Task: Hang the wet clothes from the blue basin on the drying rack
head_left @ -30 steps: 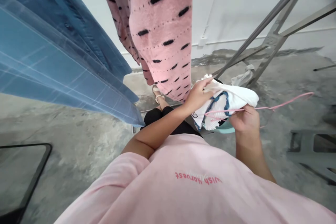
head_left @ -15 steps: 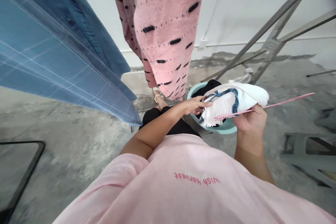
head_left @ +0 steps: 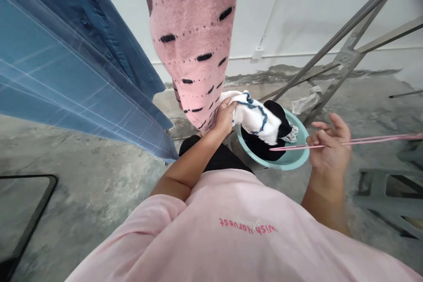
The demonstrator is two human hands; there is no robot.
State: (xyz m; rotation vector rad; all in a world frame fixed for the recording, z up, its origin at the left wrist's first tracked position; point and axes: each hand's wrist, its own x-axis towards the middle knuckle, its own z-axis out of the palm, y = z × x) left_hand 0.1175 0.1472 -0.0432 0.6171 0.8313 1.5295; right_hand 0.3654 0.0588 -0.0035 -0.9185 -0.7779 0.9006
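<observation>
From the head camera, the left hand [head_left: 225, 116] grips a white cloth [head_left: 253, 116] with blue trim above the teal basin [head_left: 299, 161]. The right hand [head_left: 330, 150], fingers loosely spread, pinches a pink hanger [head_left: 363, 142] beside the basin.

Hanging blue shirt [head_left: 66, 61] fills the upper left; the pink spotted garment [head_left: 194, 39] blocks top centre. Metal rack legs [head_left: 343, 53] cross the upper right. Bare floor [head_left: 99, 185] lies open at lower left.
</observation>
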